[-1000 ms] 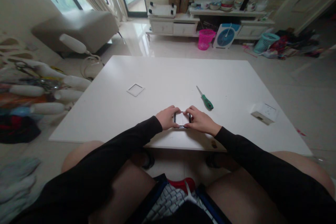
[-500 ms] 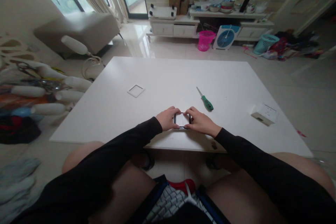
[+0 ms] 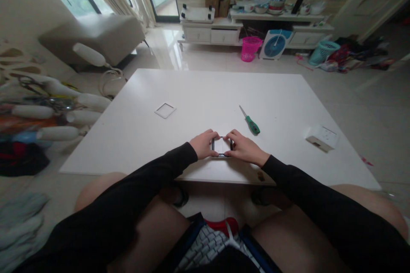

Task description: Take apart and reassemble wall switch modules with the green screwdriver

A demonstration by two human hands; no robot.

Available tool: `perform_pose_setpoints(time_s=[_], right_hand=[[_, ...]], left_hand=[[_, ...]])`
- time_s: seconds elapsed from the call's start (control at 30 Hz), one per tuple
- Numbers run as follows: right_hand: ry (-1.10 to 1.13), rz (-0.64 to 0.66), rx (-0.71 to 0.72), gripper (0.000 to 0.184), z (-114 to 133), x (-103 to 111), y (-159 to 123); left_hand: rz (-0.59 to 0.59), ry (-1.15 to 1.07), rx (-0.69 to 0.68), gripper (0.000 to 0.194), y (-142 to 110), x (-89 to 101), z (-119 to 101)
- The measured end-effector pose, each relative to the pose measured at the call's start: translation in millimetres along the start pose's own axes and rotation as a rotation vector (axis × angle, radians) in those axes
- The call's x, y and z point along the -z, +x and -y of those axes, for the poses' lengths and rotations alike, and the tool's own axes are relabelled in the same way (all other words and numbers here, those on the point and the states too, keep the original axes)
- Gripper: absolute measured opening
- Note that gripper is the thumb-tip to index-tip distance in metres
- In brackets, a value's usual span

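Between my two hands is a wall switch (image 3: 222, 146), a small square with a white face split by a vertical line and a dark edge. My left hand (image 3: 203, 144) grips its left side, thumb at the near corner and fingers at the far one. On the opposite side, my right hand (image 3: 244, 148) pinches it the same way. Beyond my right hand lies a screwdriver (image 3: 253, 125) with a green handle, its tip pointing away. A thin white square frame (image 3: 165, 111) rests flat to the left, apart from my hands.
The white table (image 3: 198, 89) spans the space before me. At its right stands a white box-like socket unit (image 3: 323, 137). A small brown mark or bit (image 3: 261, 175) sits at the near edge. Past the table are a pink basket (image 3: 250, 49) and a blue fan (image 3: 274, 45).
Almost nothing differs. Both hands keep the same grip on the wall switch, and the whole view has shifted very slightly.
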State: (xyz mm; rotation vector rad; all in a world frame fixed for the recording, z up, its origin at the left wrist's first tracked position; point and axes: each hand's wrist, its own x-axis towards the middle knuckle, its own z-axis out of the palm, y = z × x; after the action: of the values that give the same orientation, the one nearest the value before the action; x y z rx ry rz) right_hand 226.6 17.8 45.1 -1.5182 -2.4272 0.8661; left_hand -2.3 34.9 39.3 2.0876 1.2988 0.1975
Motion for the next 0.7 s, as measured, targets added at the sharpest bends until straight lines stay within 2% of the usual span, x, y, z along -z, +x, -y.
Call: perform_pose_setpoints(time_s=[0.7], right_hand=[[0.058, -0.002, 0.039, 0.033, -1.1, 4.1, 2.1]], left_hand=[[0.004, 0.016, 0.006, 0.058, -1.4, 1.9, -2.2]])
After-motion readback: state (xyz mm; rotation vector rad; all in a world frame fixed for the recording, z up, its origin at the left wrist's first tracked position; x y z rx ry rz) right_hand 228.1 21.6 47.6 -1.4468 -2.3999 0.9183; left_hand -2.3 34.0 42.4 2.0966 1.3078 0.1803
